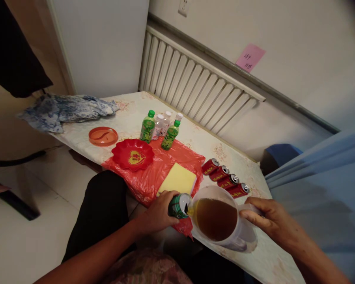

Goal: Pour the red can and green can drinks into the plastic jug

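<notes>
My left hand [157, 216] is wrapped round a green drink can [175, 206], whose open top faces the jug. My right hand [270, 221] grips the handle of a clear plastic jug [239, 236] with brown liquid inside. The jug's lip meets the can's opening, and a little yellowish liquid shows between them; which way it flows I cannot tell. Just beyond the can lies a yellow square sheet or pad [177, 179] on a red plastic bag [142, 183]. Several opened red cans [225, 175] stand in a row behind the jug.
On the flowered tablecloth [127, 103] are a red scalloped plate [121, 156], an orange lid [103, 137], two green-capped bottles [148, 130] and three white-capped bottles [158, 128]. A blue-white cloth [73, 110] lies at the far left. A radiator [192, 79] and blue curtain [328, 177] border the table.
</notes>
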A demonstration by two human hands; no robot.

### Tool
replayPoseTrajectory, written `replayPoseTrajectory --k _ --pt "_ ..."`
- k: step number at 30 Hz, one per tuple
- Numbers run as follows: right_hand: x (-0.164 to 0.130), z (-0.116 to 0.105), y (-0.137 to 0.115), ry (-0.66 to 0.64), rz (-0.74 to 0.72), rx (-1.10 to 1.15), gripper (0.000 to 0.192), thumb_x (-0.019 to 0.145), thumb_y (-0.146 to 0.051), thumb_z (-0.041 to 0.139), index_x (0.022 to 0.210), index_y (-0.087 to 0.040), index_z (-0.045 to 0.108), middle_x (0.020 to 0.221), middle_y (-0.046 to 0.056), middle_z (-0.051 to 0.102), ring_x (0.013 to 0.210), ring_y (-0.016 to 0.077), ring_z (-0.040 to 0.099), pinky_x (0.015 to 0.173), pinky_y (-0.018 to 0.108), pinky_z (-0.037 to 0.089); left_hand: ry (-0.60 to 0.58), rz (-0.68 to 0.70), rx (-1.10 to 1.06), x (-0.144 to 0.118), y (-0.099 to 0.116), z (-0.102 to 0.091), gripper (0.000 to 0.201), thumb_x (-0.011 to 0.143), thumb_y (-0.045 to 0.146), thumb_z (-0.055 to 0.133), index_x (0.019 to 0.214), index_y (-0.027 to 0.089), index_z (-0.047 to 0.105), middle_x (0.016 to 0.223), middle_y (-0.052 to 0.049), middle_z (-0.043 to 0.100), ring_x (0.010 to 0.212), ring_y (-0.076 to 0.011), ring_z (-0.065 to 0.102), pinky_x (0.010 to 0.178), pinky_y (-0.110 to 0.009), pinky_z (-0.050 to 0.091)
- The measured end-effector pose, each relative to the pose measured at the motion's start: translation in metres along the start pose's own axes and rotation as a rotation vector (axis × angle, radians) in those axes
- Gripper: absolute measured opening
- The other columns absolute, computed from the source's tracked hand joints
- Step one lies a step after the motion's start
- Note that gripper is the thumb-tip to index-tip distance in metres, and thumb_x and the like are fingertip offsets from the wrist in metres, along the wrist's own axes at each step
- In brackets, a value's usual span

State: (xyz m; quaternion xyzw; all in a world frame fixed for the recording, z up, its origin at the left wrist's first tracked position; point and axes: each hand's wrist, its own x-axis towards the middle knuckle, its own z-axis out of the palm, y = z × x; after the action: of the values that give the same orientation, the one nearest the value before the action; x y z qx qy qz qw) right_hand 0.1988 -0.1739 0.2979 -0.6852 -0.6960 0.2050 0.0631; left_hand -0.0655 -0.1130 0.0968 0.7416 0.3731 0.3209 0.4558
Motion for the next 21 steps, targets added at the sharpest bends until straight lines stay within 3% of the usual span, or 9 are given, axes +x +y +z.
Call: replayPoseTrajectory --k 21 --pt "0.0013 0.0051 -0.0004 0.038 -0.03 0.049 0.049 0.079 -0.061 0.056 0.055 -0.02 0.042 0.055 -0.003 0.038 0.053 0.0122 0.036 0.05 0.026 0.027 0.003 -0.008 0.001 -0.0015 -0.0012 -0.0003 0.068 0.064 0.025 0.078 0.126 0.021 0.05 0.125 -0.008 0.058 0.115 -0.0261 0.054 0.101 -0.04 0.041"
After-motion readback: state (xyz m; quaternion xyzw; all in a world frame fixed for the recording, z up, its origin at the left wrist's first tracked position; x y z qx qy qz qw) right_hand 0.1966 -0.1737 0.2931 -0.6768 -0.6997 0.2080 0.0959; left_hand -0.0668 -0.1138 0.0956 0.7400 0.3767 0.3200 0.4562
